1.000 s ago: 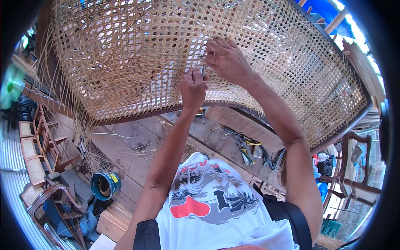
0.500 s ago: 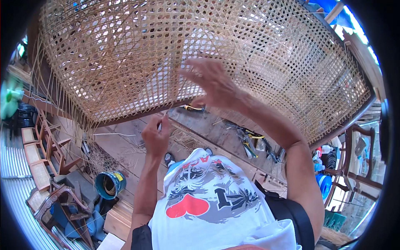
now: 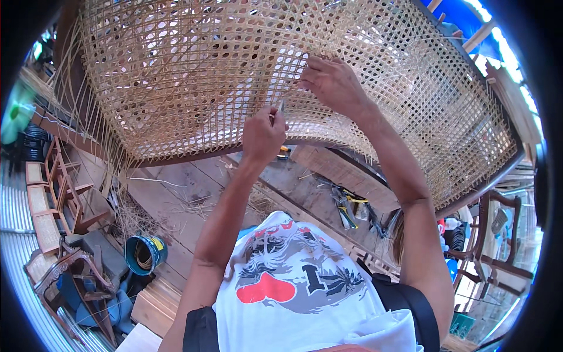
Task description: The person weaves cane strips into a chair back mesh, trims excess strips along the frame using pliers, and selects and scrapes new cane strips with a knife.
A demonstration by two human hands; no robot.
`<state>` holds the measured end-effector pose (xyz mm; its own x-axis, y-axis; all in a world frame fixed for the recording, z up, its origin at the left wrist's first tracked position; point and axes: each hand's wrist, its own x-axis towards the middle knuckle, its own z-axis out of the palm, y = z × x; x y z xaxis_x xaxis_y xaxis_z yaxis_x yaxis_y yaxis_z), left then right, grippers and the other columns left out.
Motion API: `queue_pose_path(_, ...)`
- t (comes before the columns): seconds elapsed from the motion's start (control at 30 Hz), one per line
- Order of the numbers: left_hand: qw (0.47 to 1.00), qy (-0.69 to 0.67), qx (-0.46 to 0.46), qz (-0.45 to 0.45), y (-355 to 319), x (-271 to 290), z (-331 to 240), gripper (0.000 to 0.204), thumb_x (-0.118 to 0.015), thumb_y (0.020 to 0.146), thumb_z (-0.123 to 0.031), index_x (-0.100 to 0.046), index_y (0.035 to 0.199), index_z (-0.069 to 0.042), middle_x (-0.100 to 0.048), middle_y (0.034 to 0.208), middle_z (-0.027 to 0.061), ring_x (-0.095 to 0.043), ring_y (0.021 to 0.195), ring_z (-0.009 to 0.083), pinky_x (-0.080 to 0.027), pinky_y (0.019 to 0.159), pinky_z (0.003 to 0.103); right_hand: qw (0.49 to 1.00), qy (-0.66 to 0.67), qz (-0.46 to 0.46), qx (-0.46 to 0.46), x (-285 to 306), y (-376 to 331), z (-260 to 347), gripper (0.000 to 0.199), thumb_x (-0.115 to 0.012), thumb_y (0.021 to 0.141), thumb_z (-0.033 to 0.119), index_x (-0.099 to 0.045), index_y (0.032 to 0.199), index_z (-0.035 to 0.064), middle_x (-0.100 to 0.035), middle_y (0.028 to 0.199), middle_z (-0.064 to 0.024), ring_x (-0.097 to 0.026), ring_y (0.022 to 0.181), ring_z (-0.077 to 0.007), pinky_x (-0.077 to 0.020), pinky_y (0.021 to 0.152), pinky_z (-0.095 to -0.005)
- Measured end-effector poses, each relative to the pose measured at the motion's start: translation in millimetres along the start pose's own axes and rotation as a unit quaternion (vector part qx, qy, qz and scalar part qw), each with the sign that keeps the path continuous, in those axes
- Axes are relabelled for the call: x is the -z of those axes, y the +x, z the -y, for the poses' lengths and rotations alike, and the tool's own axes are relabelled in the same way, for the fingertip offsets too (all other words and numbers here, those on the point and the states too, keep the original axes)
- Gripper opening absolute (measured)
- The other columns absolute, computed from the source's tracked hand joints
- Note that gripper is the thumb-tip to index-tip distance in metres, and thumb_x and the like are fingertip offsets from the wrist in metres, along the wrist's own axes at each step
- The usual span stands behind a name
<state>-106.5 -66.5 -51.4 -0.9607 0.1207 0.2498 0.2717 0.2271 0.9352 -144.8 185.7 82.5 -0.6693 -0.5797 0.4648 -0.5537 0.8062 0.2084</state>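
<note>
A large sheet of woven cane (image 3: 193, 88) spans a dark wooden frame (image 3: 199, 157) in front of me. My left hand (image 3: 264, 136) is closed round a slim, pale pointed tool (image 3: 281, 106), its tip up against the weave. Most of that tool is hidden in my fist, so its kind does not show. Just above and to the right, my right hand (image 3: 337, 85) has its fingers bent and drawn together at the cane. Whether a strand lies between those fingertips is hidden. Loose cane ends (image 3: 88, 120) hang off the frame's left side.
Below the frame, several hand tools (image 3: 347, 206) lie on the plank floor (image 3: 170, 193) among cane scraps. A blue bucket (image 3: 145, 256) with coiled cane stands lower left, near wooden chair frames (image 3: 56, 199). Another dark chair frame (image 3: 492, 258) is at right.
My left hand has risen from below the frame's edge to the weave, bringing the pointed tool. My right hand has moved up and right, its spread fingers now drawn together at the cane.
</note>
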Motion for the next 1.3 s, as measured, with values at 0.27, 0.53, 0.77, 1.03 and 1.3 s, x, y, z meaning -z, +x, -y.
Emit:
queue_pose_path(0.27, 0.992, 0.099, -0.055, -0.051, 30.1, -14.3, 13.2, 0.026, -0.075, 0.123, -0.022, -0.083, 0.115, 0.002, -0.086, 0.086, 0.0263, -0.088, 0.079, 0.0481, -0.066, 0.071, 0.058, 0.998, -0.012, -0.057, 0.036, 14.3, 7.8, 17.3, 0.016, -0.085, 0.117, 0.027, -0.09, 0.117, 0.0116, -0.083, 0.13, -0.0044, -0.086, 0.117, -0.0244, -0.0642, 0.11, -0.0497)
queue_pose_path(0.53, 0.991, 0.049, -0.051, -0.113, 28.1, -38.6, 24.0, 0.029, -0.075, 0.128, -0.024, -0.082, 0.121, 0.002, -0.088, 0.091, 0.0249, -0.088, 0.079, 0.0472, -0.064, 0.069, 0.059, 0.998, -0.035, -0.003, 0.057, 9.2, 32.1, 3.1, 0.014, -0.088, 0.114, 0.026, -0.092, 0.116, 0.0122, -0.085, 0.137, -0.0032, -0.086, 0.123, -0.0228, -0.0638, 0.115, -0.0497)
queue_pose_path(0.77, 0.98, -0.148, 0.083, -0.102, 21.6, -33.1, 19.3, 0.048, -0.081, 0.129, -0.046, -0.083, 0.118, 0.0, -0.091, 0.091, 0.0111, -0.083, 0.072, 0.0134, -0.062, 0.063, 0.035, 0.996, -0.003, -0.029, 0.079, -20.0, 22.0, 19.6, 0.013, -0.091, 0.109, 0.028, -0.096, 0.116, 0.0179, -0.085, 0.129, 0.0021, -0.078, 0.132, -0.0204, -0.0572, 0.118, -0.0489)
queue_pose_path(1.03, 0.983, 0.077, -0.046, -0.159, 25.9, -33.8, 21.0, 0.047, -0.086, 0.124, -0.048, -0.082, 0.109, -0.003, -0.086, 0.084, 0.0143, -0.084, 0.073, 0.0322, -0.063, 0.069, 0.05, 0.995, -0.024, -0.096, 0.028, -34.5, 2.2, 38.0, 0.025, -0.085, 0.103, 0.026, -0.092, 0.122, 0.0118, -0.08, 0.145, -0.0013, -0.069, 0.143, -0.0266, -0.0519, 0.118, -0.0545)
queue_pose_path(1.3, 0.964, 0.192, -0.107, -0.149, -26.7, 38.8, 48.6, 0.036, -0.085, 0.125, -0.032, -0.078, 0.104, -0.004, -0.081, 0.084, 0.0216, -0.078, 0.074, 0.0505, -0.059, 0.069, 0.06, 0.985, -0.085, -0.147, -0.026, -55.6, -37.8, 46.9, 0.028, -0.086, 0.112, 0.015, -0.085, 0.139, 0.0054, -0.077, 0.165, -0.0106, -0.07, 0.157, -0.0347, -0.0523, 0.127, -0.0621)
